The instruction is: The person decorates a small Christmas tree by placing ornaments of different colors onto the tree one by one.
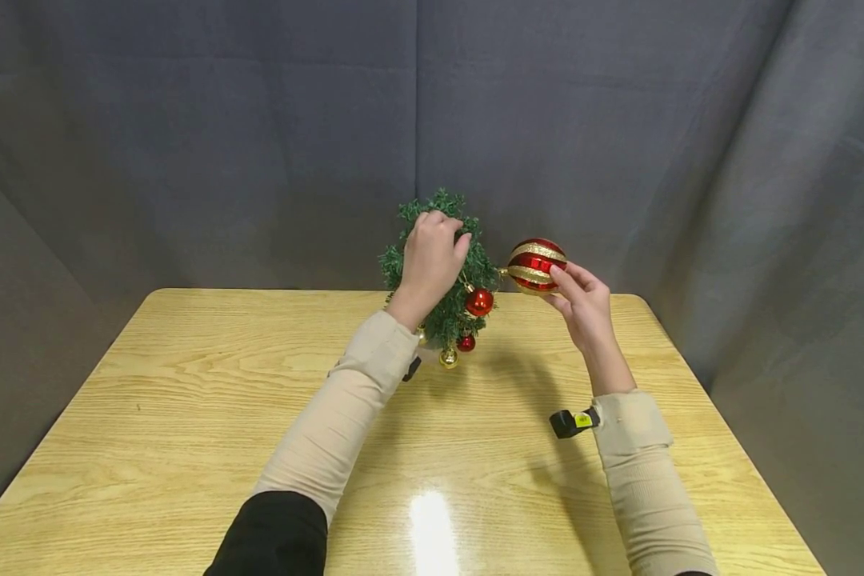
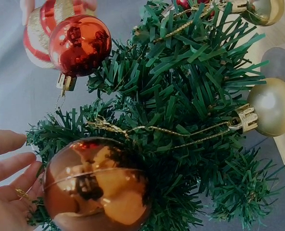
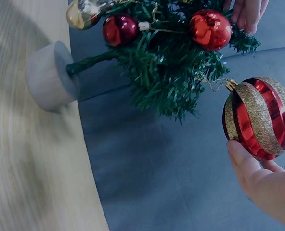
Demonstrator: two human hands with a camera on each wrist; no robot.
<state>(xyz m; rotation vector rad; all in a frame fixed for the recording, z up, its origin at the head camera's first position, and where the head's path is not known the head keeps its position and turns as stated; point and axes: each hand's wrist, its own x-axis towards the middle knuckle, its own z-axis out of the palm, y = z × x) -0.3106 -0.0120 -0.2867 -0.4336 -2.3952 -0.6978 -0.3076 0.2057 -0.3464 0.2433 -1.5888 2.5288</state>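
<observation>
A small artificial Christmas tree (image 1: 442,316) stands at the table's back. My left hand (image 1: 434,252) is at its upper part, with loosely bent fingers (image 2: 16,166) right at the branch tips. Close below those fingers, a shiny bronze bauble (image 2: 97,185) lies against the branches. Right of the tree, my right hand (image 1: 586,308) holds a large red bauble with gold glitter stripes (image 1: 538,266) between thumb and fingers. The striped bauble's gold cap (image 3: 231,84) points toward the tree, its thin gold string (image 3: 213,84) reaching the branches. The right palm is mostly outside the right wrist view.
Red baubles (image 1: 479,302), a shiny gold bauble (image 1: 449,358) and a matte gold one (image 2: 273,107) hang on the tree. Its round pale base (image 3: 48,79) rests on the wooden table (image 1: 223,400). A grey curtain (image 1: 259,160) stands behind the table.
</observation>
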